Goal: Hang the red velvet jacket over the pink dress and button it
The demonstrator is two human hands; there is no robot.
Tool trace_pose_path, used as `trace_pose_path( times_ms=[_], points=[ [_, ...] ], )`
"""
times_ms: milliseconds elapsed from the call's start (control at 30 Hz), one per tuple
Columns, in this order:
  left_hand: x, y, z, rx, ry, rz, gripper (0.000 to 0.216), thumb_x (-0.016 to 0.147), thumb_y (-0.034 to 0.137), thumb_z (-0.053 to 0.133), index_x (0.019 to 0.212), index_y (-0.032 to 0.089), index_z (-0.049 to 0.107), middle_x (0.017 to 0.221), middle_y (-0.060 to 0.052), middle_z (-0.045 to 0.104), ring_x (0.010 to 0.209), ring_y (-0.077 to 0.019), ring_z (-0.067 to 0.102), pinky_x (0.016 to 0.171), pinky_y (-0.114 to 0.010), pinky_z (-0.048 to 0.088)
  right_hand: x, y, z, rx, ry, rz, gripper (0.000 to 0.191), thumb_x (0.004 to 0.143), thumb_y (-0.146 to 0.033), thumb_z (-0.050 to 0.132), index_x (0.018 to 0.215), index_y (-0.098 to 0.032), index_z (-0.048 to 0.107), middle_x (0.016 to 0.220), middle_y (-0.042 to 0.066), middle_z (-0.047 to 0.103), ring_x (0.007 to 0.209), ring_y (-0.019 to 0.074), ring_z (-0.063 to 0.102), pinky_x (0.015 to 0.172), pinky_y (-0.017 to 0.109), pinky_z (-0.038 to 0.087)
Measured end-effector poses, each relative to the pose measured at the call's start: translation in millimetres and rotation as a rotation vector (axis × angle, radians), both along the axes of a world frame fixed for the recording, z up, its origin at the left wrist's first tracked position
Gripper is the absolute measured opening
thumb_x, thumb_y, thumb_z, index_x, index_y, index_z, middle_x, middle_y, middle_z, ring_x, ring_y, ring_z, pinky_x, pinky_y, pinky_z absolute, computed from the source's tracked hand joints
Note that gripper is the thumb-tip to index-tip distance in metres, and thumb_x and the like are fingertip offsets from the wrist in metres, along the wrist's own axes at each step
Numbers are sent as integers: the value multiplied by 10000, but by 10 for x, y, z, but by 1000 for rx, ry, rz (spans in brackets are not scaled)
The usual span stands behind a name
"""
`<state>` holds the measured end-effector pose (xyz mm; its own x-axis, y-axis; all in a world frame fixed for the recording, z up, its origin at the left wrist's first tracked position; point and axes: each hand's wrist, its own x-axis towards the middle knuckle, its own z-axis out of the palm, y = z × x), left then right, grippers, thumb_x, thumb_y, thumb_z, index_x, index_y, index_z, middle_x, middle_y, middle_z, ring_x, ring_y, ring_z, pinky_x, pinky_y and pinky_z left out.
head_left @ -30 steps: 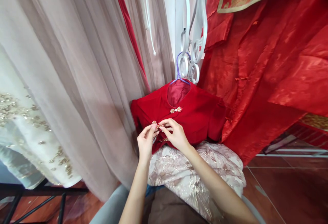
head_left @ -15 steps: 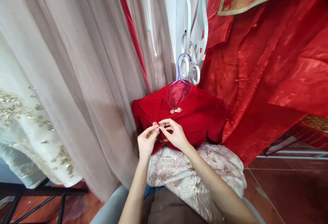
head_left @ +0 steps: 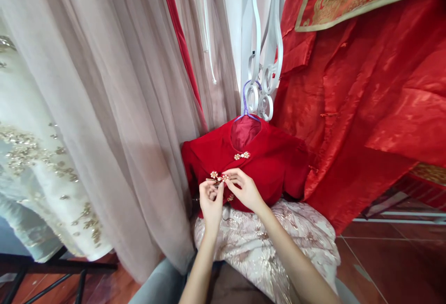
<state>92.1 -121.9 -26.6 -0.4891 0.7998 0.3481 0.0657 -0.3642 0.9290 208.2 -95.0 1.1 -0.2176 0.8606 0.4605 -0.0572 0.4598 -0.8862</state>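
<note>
A red velvet garment [head_left: 275, 164] hangs on a purple hanger [head_left: 245, 102], its front toward me. Gold flower-shaped clasps run down that front. The top clasp [head_left: 242, 155] is joined at the neckline. Lower down, my right hand [head_left: 245, 190] pinches the right part of the second clasp [head_left: 214, 174] between thumb and fingers. My left hand [head_left: 212, 204] is closed at the same clasp, thumb raised against it and fingers curled below the left flower. The fingertips partly hide where its halves meet. Below my right fingers a third clasp [head_left: 230, 197] shows in part.
Pale pink drapery [head_left: 114, 109] hangs on the left beside a beaded white gown [head_left: 31, 151]. A white scrolled metal stand [head_left: 266, 79] rises behind the hanger. Red satin clothing [head_left: 348, 109] fills the right. Gold-patterned pale fabric [head_left: 278, 234] lies over my lap.
My left hand has shifted right and its fingers have curled, baring the clasp's left flower. My right hand keeps its pinch. The whole view has moved slightly.
</note>
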Motion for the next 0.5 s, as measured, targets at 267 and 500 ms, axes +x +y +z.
trace_pose_path(
  times_ms=[267,500],
  points=[
    [55,-117,-590,-143,73,106,203,771,350,621,873,188,554,884,-51,616,823,-181,612,818,-346,491,166,-371,-578,-210,-50,-231,134,840,-316,544,922,-212,563,956,68,640,875,184,656,714,328,586],
    [145,-135,-581,-157,-37,10,244,729,276,644,915,171,527,907,-67,624,746,-148,643,688,-290,540,-148,-303,-844,-143,48,-324,159,792,-294,587,916,-220,520,979,52,525,973,175,589,762,303,577]
  ],
)
